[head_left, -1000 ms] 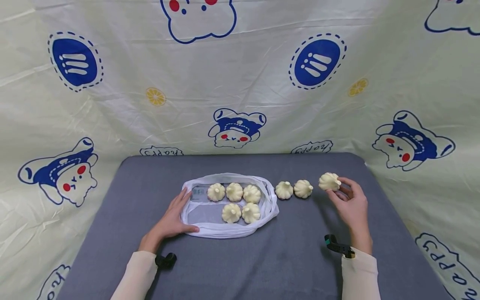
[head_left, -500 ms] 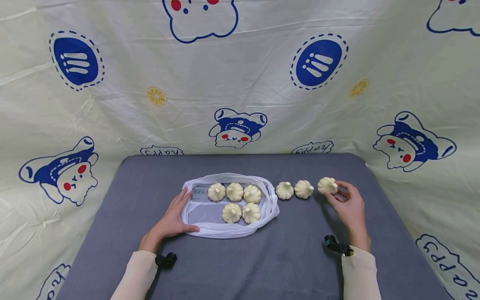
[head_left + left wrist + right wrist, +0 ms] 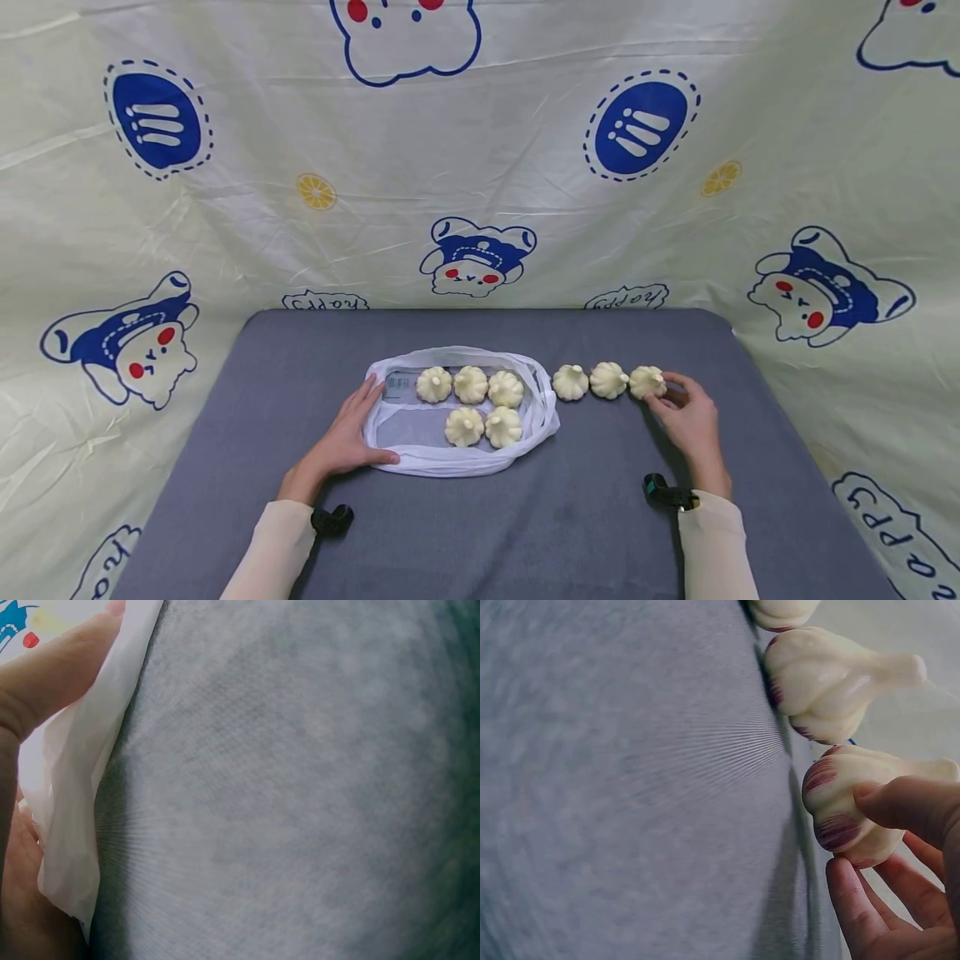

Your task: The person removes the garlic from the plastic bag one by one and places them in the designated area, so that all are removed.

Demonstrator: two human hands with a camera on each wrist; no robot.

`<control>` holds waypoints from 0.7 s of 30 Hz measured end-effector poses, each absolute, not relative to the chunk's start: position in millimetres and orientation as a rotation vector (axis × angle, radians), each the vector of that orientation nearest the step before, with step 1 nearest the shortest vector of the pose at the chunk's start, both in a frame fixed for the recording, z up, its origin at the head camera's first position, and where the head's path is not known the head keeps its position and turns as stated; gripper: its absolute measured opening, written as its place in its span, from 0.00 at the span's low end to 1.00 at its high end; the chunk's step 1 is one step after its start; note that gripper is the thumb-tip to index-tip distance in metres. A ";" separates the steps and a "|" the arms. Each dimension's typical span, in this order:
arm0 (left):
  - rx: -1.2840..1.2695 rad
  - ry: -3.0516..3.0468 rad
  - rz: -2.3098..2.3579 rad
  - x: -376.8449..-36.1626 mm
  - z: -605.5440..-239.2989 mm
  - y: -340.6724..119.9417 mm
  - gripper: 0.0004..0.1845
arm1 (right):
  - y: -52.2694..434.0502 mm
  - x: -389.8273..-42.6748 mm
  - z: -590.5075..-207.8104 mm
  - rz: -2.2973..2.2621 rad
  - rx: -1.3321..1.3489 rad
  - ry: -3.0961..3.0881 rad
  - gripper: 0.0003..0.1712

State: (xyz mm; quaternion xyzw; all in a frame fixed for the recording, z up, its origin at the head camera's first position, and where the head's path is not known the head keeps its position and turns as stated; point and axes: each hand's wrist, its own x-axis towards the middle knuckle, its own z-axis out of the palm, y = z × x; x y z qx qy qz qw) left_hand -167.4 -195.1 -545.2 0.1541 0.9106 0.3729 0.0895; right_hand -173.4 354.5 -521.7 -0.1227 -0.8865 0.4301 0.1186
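Note:
My right hand (image 3: 688, 417) pinches a white garlic bulb (image 3: 647, 382) between thumb and fingers, at the right end of a row on the cloth. In the right wrist view this bulb (image 3: 855, 776) has purple streaks, and the thumb lies on its side. Two more bulbs stand to its left, a middle one (image 3: 608, 380) and one (image 3: 570, 382) beside the bag. My left hand (image 3: 347, 437) rests against the left end of a white plastic bag (image 3: 450, 463), thumb and fingers spread apart. Inside the bag several garlic bulbs (image 3: 470, 385) sit in two rows.
A grey cloth (image 3: 480, 542) covers the table. Behind it and at both sides hangs a pale printed curtain (image 3: 480, 150). A printed label (image 3: 399, 385) shows at the bag's left. Each wrist wears a black camera, the left (image 3: 332, 522) and the right (image 3: 667, 492).
My right hand has come down and left with the garlic bulb, which now stands at the end of the row, close to the middle bulb. The left hand has stayed at the bag.

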 end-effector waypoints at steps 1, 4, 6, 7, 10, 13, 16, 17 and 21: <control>0.455 2.706 1.108 -167.6 -545.5 -195.2 0.67 | 354.2 -173.6 -522.6 1.261 -0.362 -2.592 0.32; 0.451 2.702 1.106 -168.3 -545.7 -195.1 0.67 | 353.4 -174.3 -524.8 1.274 -0.375 -2.594 0.32; 0.455 2.706 1.103 -168.5 -545.6 -195.4 0.67 | 353.2 -175.0 -525.8 1.282 -0.382 -2.591 0.32; 0.457 2.709 1.101 -168.4 -545.4 -195.4 0.67 | 353.0 -175.3 -525.9 1.277 -0.387 -2.592 0.32; 0.453 2.709 1.100 -167.9 -544.8 -195.5 0.67 | 353.3 -176.1 -526.3 1.260 -0.394 -2.602 0.33; 0.449 2.704 1.100 -167.2 -543.9 -195.3 0.67 | 353.7 -176.2 -526.5 1.258 -0.404 -2.615 0.33; 0.451 2.707 1.100 -166.8 -543.1 -195.1 0.67 | 354.0 -176.0 -527.0 1.285 -0.400 -2.618 0.34; 0.450 2.706 1.103 -166.7 -542.7 -195.0 0.67 | 354.1 -176.1 -527.1 1.294 -0.398 -2.616 0.35; 0.454 2.713 1.099 -166.9 -542.9 -194.5 0.67 | 353.5 -176.2 -527.7 1.315 -0.390 -2.611 0.36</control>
